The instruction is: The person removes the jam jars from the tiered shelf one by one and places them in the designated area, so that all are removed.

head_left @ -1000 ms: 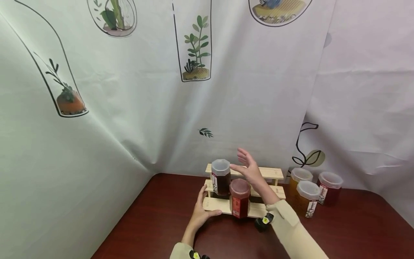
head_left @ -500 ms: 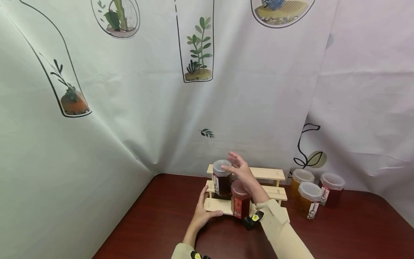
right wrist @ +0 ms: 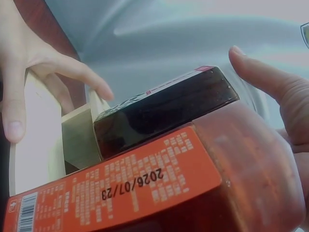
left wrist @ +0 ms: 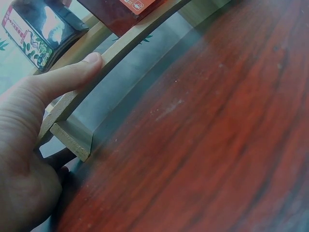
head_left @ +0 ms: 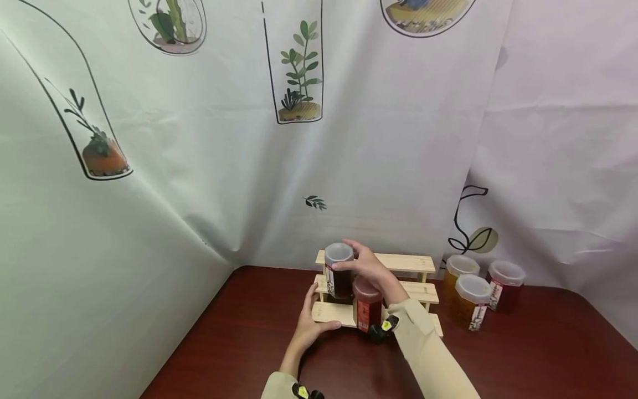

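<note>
1. A pale cloth backdrop (head_left: 219, 122), printed with plants in glass vessels, hangs behind everything.
2. The dark red wood-grain counter (head_left: 234, 332) spreads below it.
3. A three-tier wooden rack (head_left: 331, 312) stands on the counter, near the backdrop.
4. The left hand (head_left: 305, 331) holds the rack's left end, thumb over the lowest tier.
5. The right hand (head_left: 367, 266) is spread about the dark jar's lid, thumb and fingers apart; whether it touches, I cannot tell.
6. The dark hexagonal jar (head_left: 340, 281) stands upright on the middle tier, toward its left end.
7. The red hexagonal jar (head_left: 368, 311) stands on the lowest tier, in front.
8. Two amber jars (head_left: 466, 310) and a dark red jar (head_left: 510, 293) stand on the counter, right of the rack.
9. An orange-red label (right wrist: 145, 179) with a printed date and barcode faces out from the red hexagonal jar.
</note>
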### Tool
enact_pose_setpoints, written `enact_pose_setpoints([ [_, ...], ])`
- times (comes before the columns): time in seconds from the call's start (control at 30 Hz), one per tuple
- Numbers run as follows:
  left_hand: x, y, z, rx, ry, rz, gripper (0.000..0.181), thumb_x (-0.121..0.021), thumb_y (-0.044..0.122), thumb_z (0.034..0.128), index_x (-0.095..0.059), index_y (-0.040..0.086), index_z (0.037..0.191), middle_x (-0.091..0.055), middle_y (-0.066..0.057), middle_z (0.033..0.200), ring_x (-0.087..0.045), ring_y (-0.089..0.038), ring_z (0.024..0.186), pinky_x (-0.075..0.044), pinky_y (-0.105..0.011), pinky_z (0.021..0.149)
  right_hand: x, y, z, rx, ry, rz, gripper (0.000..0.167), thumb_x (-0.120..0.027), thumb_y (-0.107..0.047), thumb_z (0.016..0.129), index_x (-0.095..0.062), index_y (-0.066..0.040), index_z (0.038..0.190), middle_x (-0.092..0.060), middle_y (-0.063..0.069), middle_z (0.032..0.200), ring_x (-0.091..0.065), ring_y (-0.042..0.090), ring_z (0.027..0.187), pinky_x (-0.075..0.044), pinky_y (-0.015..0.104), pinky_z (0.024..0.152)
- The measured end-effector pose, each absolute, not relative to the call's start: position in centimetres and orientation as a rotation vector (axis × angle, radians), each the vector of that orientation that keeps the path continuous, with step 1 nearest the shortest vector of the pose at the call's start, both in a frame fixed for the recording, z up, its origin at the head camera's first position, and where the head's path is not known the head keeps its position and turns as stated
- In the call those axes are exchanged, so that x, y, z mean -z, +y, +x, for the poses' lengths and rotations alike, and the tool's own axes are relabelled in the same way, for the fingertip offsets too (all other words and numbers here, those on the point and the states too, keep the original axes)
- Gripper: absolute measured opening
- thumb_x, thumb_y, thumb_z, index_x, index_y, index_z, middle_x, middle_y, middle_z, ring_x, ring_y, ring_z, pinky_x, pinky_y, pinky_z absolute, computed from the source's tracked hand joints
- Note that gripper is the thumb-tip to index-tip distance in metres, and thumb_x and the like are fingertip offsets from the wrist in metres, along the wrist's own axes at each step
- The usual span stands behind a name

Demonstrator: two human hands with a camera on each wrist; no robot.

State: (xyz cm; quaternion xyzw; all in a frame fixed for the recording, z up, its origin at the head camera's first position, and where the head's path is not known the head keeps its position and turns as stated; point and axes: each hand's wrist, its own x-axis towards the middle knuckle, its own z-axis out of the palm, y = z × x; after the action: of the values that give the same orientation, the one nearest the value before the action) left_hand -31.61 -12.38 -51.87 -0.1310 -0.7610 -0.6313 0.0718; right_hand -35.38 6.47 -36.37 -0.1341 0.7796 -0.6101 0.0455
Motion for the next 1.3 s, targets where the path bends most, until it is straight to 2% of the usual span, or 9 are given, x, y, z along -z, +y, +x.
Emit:
enact_pose_setpoints([
  [0.4, 51.9, -12.45, -31.6, 1.903, -2.284, -0.411, 0.112, -0.089, 0.013, 0.0682, -0.02, 0.024, 0.156, -0.027, -0.022, 0.158, -0.023, -0.042, 0.147, -0.023, -0.068, 0.111, 36.45, 6.44, -35.35, 1.877, 2.428, -0.382, 0.076, -0.082, -0.018, 0.076, -0.047, -0.008, 0.143, -0.061, 0.02, 0.13, -0.06, 0.027, 0.114, -0.048, 0.037, 0.094],
  [0.8, 51.79, -12.5, -31.69, 1.895, -2.276, -0.418, 0.11, -0.089, 0.012, 0.0683, -0.022, 0.024, 0.155, -0.024, -0.014, 0.161, -0.023, -0.039, 0.148, -0.022, -0.066, 0.113, 36.49, 6.35, -35.15, 1.922, 2.503, -0.353, 0.073, -0.084, -0.017, 0.074, -0.053, -0.007, 0.139, -0.065, 0.018, 0.122, -0.061, 0.026, 0.109, -0.048, 0.033, 0.088],
  [0.93, 51.74, -12.48, -31.89, 1.894, -2.256, -0.398, 0.11, -0.089, 0.012, 0.0673, -0.023, 0.025, 0.155, -0.027, -0.016, 0.16, -0.024, -0.039, 0.148, -0.021, -0.065, 0.113, 36.39, 6.23, -35.11, 1.978, 2.526, -0.335, 0.074, -0.084, -0.018, 0.074, -0.052, -0.006, 0.14, -0.065, 0.019, 0.122, -0.062, 0.027, 0.109, -0.049, 0.034, 0.089],
  [1.13, 51.88, -12.42, -31.76, 1.902, -2.266, -0.386, 0.111, -0.09, 0.011, 0.0663, -0.023, 0.023, 0.155, -0.03, -0.019, 0.158, -0.025, -0.038, 0.147, -0.023, -0.061, 0.114, 36.38, 6.24, -34.83, 2.127, 2.469, -0.221, 0.074, -0.083, -0.017, 0.075, -0.051, -0.009, 0.141, -0.065, 0.02, 0.124, -0.062, 0.026, 0.11, -0.05, 0.026, 0.083],
  [1.3, 52.12, -12.07, -31.8, 1.912, -2.253, -0.396, 0.112, -0.09, 0.01, 0.0654, -0.024, 0.022, 0.154, -0.031, -0.018, 0.158, -0.028, -0.037, 0.146, -0.025, -0.057, 0.113, 36.44, 6.86, -34.61, 2.32, 2.396, -0.157, 0.072, -0.081, -0.016, 0.079, -0.049, -0.014, 0.143, -0.06, 0.017, 0.132, -0.059, 0.026, 0.116, -0.049, 0.028, 0.089],
])
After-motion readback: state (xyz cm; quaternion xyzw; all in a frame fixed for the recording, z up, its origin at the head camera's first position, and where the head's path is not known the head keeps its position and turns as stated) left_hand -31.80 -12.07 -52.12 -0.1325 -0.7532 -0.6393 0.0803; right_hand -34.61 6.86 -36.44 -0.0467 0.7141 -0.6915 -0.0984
